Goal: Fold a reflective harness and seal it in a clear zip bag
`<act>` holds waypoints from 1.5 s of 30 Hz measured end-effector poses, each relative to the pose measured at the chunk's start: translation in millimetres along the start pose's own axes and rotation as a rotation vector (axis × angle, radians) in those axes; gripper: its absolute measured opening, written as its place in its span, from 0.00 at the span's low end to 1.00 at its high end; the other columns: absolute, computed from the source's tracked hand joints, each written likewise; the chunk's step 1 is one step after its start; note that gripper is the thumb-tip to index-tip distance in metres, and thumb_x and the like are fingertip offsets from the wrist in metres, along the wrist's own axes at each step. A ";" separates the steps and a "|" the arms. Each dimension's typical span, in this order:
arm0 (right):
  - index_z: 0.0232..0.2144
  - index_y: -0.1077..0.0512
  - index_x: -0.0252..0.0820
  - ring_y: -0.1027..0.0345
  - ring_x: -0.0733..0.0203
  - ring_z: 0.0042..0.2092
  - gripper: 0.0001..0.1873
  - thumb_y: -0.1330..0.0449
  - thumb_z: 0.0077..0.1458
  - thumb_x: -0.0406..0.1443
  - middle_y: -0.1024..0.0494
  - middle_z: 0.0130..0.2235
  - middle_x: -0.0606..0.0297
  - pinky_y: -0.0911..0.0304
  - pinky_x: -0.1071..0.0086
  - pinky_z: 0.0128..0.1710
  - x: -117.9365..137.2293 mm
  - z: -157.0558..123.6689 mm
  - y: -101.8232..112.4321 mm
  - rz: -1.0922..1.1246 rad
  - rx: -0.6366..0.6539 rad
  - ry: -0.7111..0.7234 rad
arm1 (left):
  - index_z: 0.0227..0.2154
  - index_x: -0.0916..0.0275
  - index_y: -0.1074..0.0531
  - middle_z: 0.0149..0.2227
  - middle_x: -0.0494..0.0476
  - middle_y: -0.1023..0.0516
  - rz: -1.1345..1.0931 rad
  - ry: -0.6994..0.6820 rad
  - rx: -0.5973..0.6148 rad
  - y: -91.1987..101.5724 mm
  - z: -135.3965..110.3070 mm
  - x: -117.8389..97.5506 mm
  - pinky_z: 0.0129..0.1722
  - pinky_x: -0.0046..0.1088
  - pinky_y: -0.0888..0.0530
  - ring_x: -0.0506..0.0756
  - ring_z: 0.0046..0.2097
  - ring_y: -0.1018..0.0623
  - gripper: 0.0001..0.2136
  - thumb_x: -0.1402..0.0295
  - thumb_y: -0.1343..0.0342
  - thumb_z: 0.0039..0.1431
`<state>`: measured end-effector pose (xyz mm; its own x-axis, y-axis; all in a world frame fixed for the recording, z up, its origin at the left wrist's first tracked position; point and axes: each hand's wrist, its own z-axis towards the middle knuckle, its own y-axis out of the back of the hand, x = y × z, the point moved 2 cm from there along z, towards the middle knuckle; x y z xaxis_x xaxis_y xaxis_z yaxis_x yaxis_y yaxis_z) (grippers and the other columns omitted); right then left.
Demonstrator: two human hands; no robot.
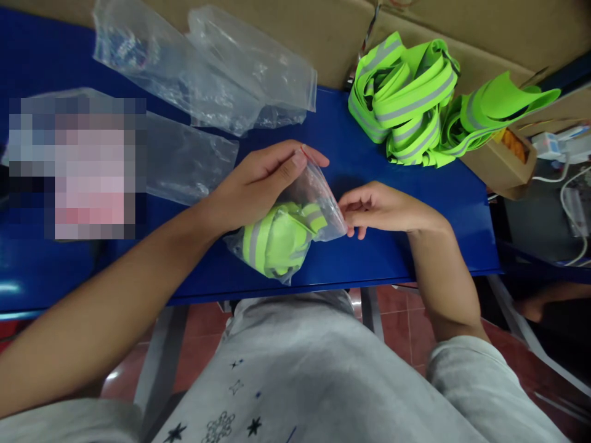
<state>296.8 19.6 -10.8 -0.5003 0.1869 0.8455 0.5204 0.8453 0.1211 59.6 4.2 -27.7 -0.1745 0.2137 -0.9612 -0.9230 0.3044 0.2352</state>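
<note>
A clear zip bag with a red line along its mouth lies near the table's front edge. Inside it is a bundled neon yellow-green strap with grey reflective stripes. My left hand pinches one corner of the bag's mouth between thumb and fingers, its palm over the bag. At the opposite corner, my right hand grips the bag's edge with thumb and fingertips. The zip line runs taut between both hands. Whether the seal is pressed together I cannot tell.
More neon straps lie piled at the back right of the blue table. Flat clear bags lie at the back left, beside a blurred-out area. A small cardboard box and cables are at the right.
</note>
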 end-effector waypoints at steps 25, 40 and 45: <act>0.32 0.22 0.40 0.27 0.68 0.30 0.18 0.28 0.56 0.49 0.19 0.30 0.66 0.30 0.73 0.30 0.6 -11.4 19.7 -0.032 -0.070 0.063 | 0.39 0.57 0.19 0.34 0.53 0.15 -0.150 0.098 -0.198 -9.3 0.8 9.6 0.37 0.33 0.21 0.55 0.36 0.18 0.14 0.53 0.42 0.71; 0.32 0.24 0.39 0.32 0.68 0.29 0.18 0.29 0.57 0.48 0.22 0.28 0.68 0.37 0.73 0.30 8.3 -15.4 14.3 -0.152 -0.129 0.261 | 0.32 0.59 0.22 0.30 0.49 0.17 -0.472 0.244 -0.213 -4.4 1.3 6.5 0.37 0.36 0.18 0.51 0.29 0.20 0.11 0.60 0.37 0.69; 0.34 0.24 0.40 0.31 0.66 0.34 0.16 0.29 0.58 0.46 0.21 0.32 0.66 0.36 0.72 0.35 6.7 -14.4 12.8 -0.198 -0.177 0.320 | 0.31 0.60 0.23 0.28 0.46 0.18 -0.367 0.161 -0.301 0.1 3.1 4.4 0.34 0.32 0.22 0.49 0.30 0.20 0.11 0.63 0.39 0.71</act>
<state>310.0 24.4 3.9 -0.3770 -0.1593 0.9124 0.5604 0.7451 0.3616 59.8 8.0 -31.5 0.1511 -0.0103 -0.9885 -0.9874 0.0463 -0.1514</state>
